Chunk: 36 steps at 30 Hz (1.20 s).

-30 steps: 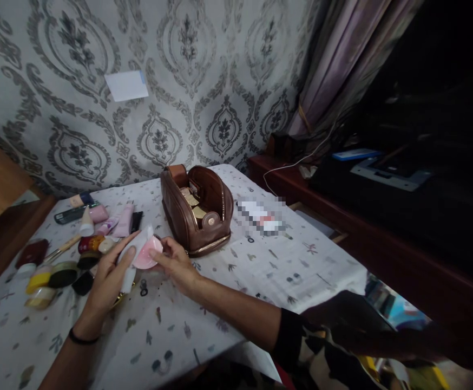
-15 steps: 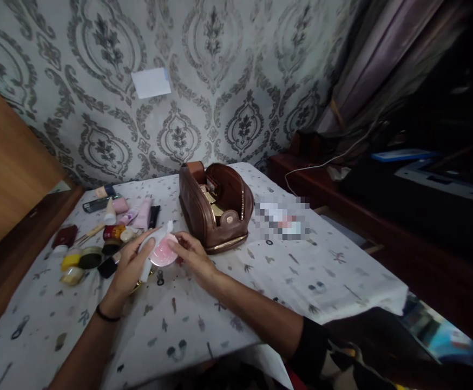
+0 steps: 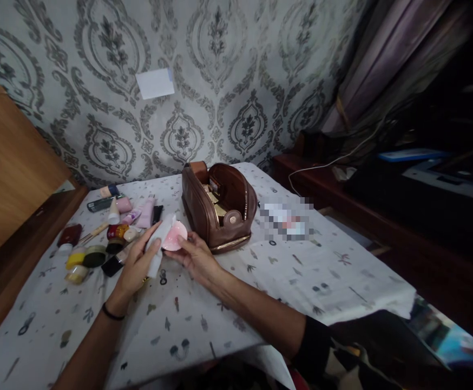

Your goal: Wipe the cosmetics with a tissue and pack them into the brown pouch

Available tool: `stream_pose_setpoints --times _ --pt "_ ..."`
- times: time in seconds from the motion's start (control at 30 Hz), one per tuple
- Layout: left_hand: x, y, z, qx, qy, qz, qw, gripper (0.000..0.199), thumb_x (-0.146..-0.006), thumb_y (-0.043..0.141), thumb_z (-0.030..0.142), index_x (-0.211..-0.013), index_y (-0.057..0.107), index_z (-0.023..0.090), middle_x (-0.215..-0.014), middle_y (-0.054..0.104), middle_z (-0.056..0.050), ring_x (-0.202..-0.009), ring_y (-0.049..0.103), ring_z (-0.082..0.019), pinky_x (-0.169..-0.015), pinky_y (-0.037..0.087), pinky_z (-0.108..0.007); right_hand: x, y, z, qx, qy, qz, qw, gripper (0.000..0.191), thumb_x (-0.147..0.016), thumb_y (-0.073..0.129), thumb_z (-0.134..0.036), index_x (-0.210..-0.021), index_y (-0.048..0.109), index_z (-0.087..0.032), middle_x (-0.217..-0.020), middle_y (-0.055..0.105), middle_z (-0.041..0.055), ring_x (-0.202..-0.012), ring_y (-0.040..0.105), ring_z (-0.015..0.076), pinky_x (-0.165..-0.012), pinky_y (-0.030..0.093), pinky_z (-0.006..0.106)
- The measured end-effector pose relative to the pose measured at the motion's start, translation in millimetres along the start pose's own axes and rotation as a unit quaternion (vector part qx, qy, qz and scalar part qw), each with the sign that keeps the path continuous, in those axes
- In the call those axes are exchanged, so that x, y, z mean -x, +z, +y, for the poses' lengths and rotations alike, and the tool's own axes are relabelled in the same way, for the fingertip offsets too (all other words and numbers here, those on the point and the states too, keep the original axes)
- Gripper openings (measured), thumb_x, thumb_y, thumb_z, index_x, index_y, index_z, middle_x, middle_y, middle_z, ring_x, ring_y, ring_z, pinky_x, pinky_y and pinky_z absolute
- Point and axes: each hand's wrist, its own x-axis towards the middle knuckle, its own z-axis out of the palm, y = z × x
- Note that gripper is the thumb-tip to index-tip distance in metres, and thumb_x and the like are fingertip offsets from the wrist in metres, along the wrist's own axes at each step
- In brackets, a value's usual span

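Since 0.5 s ago, the left hand (image 3: 137,265) and right hand (image 3: 199,259) have risen slightly towards the brown bag (image 3: 201,211), carrying the white tissue (image 3: 164,229) and the pink disc (image 3: 175,234) with them; the bag itself has stayed put.

Behind everything stands a grey patterned wall (image 3: 216,59). Below it spreads the worktop (image 3: 194,309), under a white printed cloth. On it the bag stands with its top unzipped, pale things showing inside. Just in front of it are the 2 hands. Left grip: closed round the tissue, thumb on the near face. Right grip: pinching the disc, thumb on its face, fingers behind. Disc and tissue overlap above the worktop; whether they touch, I cannot tell.

Beyond the left hand lie a pink tube (image 3: 146,212), a black tube (image 3: 157,215) and a dark red bottle (image 3: 70,235). Nearer are 2 jars, 1 yellow-lidded (image 3: 75,258) and 1 green-lidded (image 3: 94,257), side by side. Smallest is the black wristband (image 3: 112,313) on the left wrist.
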Motion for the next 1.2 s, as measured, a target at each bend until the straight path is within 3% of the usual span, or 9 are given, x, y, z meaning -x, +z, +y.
stream_pose_setpoints --times 0.1,0.3,0.47,0.57,0.73,0.83,1.0,1.1,1.2 --pt "-1 -0.3 -2 0.007 -0.001 -0.022 1.0 0.06 -0.084 0.061 0.055 -0.131 0.064 0.018 -0.112 0.074 -0.01 -0.106 0.066 -0.026 -0.087 0.053 -0.033 1 1 -2 0.01 0.011 0.001 1.0 0.058 -0.054 0.094 -0.04 -0.09 0.052 -0.02 -0.089 0.069 0.0002 -0.08 0.068 0.0154 -0.076 0.06 0.034" --pt "0 -1.1 -5 0.055 -0.043 -0.02 0.997 0.059 -0.087 0.056 0.059 -0.125 0.065 0.014 -0.092 0.073 -0.006 -0.072 0.063 -0.02 -0.063 0.05 -0.028 10 6 -8 0.114 -0.019 -0.025 0.993 0.047 -0.06 0.088 -0.05 -0.075 0.056 -0.018 -0.079 0.061 -0.002 -0.072 0.059 0.0122 -0.061 0.052 0.025" --pt "0 -3.5 -2 0.076 -0.023 0.07 0.994 0.041 -0.085 0.061 0.057 -0.088 0.069 0.017 -0.071 0.06 0.001 -0.064 0.053 -0.014 -0.059 0.045 -0.024 15 12 -11 0.181 -0.039 -0.06 0.981 0.05 -0.06 0.085 -0.057 -0.083 0.061 -0.019 -0.081 0.061 -0.0018 -0.073 0.057 0.0129 -0.062 0.049 0.025" --pt "-1 -4.4 0 0.118 -0.063 0.101 0.986 0.041 -0.079 0.067 0.058 -0.086 0.066 0.017 -0.071 0.06 0.002 -0.063 0.053 -0.013 -0.057 0.045 -0.023 17 18 -17 0.213 -0.063 -0.094 0.971 0.053 -0.06 0.084 -0.057 -0.091 0.062 -0.02 -0.086 0.064 -0.0019 -0.077 0.058 0.0126 -0.066 0.049 0.023" --pt "-1 -2.5 6 0.176 -0.101 0.12 0.972 0.049 -0.07 0.074 0.059 -0.092 0.067 0.017 -0.072 0.062 0.002 -0.061 0.054 -0.013 -0.055 0.045 -0.021 29 40 -62 0.246 -0.131 -0.124 0.952 0.045 -0.066 0.086 -0.047 -0.089 0.058 -0.021 -0.085 0.063 -0.0034 -0.079 0.059 0.0112 -0.071 0.049 0.022" --pt "0 -2.3 9 0.161 -0.097 0.123 0.974 0.048 -0.07 0.074 0.061 -0.084 0.064 0.016 -0.065 0.056 0.004 -0.056 0.047 -0.01 -0.051 0.041 -0.02 33 49 -109 0.314 -0.216 -0.145 0.913 0.038 -0.074 0.081 -0.043 -0.095 0.058 -0.021 -0.088 0.064 -0.0019 -0.085 0.059 0.0132 -0.075 0.049 0.024" --pt "0 -3.4 12 0.113 -0.083 0.096 0.985 0.047 -0.076 0.067 0.063 -0.081 0.065 0.017 -0.065 0.055 0.003 -0.059 0.048 -0.012 -0.056 0.042 -0.022 17 45 -184 0.556 -0.345 -0.062 0.754 0.033 -0.081 0.071 -0.043 -0.096 0.058 -0.017 -0.086 0.062 0.0005 -0.077 0.056 0.0144 -0.07 0.045 0.027" --pt "-1 -3.3 7 0.065 -0.082 0.096 0.99 0.049 -0.078 0.065 0.064 -0.091 0.07 0.017 -0.081 0.066 -0.001 -0.08 0.059 -0.019 -0.074 0.048 -0.026 3 42 -212 0.766 -0.293 0.04 0.571 0.023 -0.083 0.066 -0.037 -0.088 0.06 -0.015 -0.075 0.06 0.0004 -0.068 0.052 0.0148 -0.062 0.036 0.027" --pt "-3 -1.7 -3 0.05 -0.084 0.075 0.992 0.052 -0.078 0.063 0.065 -0.095 0.072 0.017 -0.089 0.07 -0.003 -0.092 0.062 -0.024 -0.082 0.048 -0.029 -7 46 -221 0.887 -0.213 0.068 0.404 0.025 -0.087 0.061 -0.033 -0.105 0.063 -0.015 -0.085 0.068 0.0047 -0.075 0.059 0.0187 -0.063 0.034 0.028"
